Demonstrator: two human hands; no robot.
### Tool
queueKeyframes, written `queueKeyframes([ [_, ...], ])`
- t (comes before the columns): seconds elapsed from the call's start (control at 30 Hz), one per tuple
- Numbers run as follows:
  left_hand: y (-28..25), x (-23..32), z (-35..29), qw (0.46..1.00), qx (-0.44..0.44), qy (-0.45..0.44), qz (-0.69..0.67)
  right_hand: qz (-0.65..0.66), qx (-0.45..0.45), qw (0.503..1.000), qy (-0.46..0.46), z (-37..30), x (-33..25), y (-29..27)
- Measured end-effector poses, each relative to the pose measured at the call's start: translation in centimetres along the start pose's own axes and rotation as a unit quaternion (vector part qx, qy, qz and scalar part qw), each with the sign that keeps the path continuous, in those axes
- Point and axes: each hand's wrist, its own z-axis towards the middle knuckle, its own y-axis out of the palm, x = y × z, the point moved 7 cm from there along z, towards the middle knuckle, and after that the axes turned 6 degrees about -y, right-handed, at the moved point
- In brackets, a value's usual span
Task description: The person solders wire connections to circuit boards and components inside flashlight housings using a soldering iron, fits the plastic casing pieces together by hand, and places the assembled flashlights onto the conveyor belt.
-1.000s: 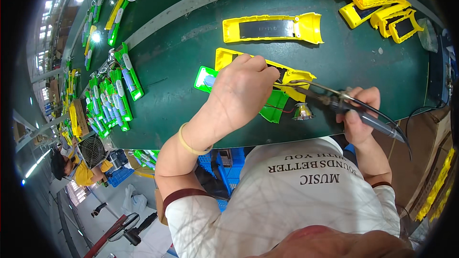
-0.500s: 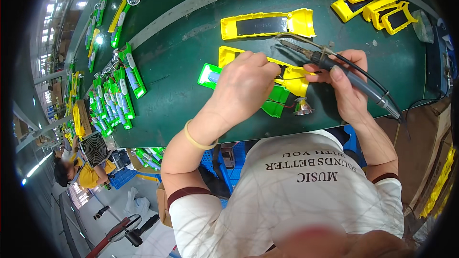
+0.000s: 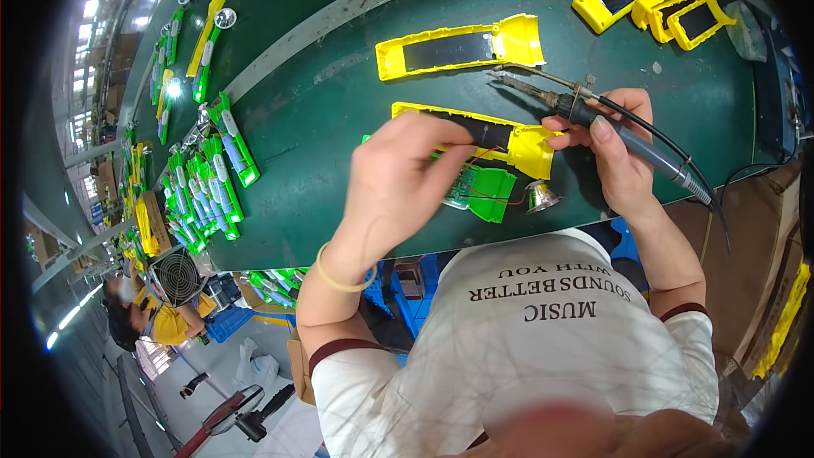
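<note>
the left hand (image 3: 394,171) curled its fingers close together, any grip unclear; the right hand (image 3: 623,157) grasped a soldering iron (image 3: 661,154), its tip seemingly best held clear of thin red wires (image 3: 510,203). partly beneath the left hand lay a green plastic housing (image 3: 492,191); beside it, a shiny flared reflector (image 3: 541,197); beyond, a troughlike yellow shell (image 3: 531,153).

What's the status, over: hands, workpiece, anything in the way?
Right hand gripping soldering iron. Left hand over green casing, grip unclear. Casing on table, red wires showing. Left hand blocks part of view.
</note>
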Motion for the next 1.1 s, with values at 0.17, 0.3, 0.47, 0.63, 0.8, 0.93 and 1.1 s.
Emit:
queueKeyframes([
  [0.17, 0.1, -2.9, -1.9, 0.838, -0.047, -0.227, -0.494, -0.029, -0.035, 0.998, -0.048, 0.2, 0.0, -0.3],
  [0.3, 0.5, -4.7, -2.8, 0.764, -0.026, -0.171, -0.621, -0.043, 0.040, 0.995, -0.077, -0.2, -1.1, -0.9],
  [0.47, -1.7, -4.9, -2.2, 0.945, 0.030, -0.064, -0.321, -0.014, 0.050, 0.998, -0.018, -0.9, -1.0, 1.4],
  [0.63, -3.0, -3.6, 0.5, 0.989, 0.033, 0.122, 0.073, -0.029, 0.036, 0.999, 0.000, -1.0, 0.6, 3.9],
  [0.8, -2.2, -3.5, 1.4, 0.984, -0.045, 0.110, 0.131, -0.123, 0.002, 0.992, 0.016, -0.7, 1.8, 4.5],
  [0.93, -1.6, -3.7, 1.7, 0.973, -0.059, 0.137, 0.177, -0.143, -0.019, 0.989, -0.004, -0.6, 1.8, 5.0],
  [1.1, -1.5, -3.5, 1.7, 0.970, -0.056, 0.132, 0.197, -0.170, -0.033, 0.985, 0.003, -0.3, 2.1, 5.2],
])
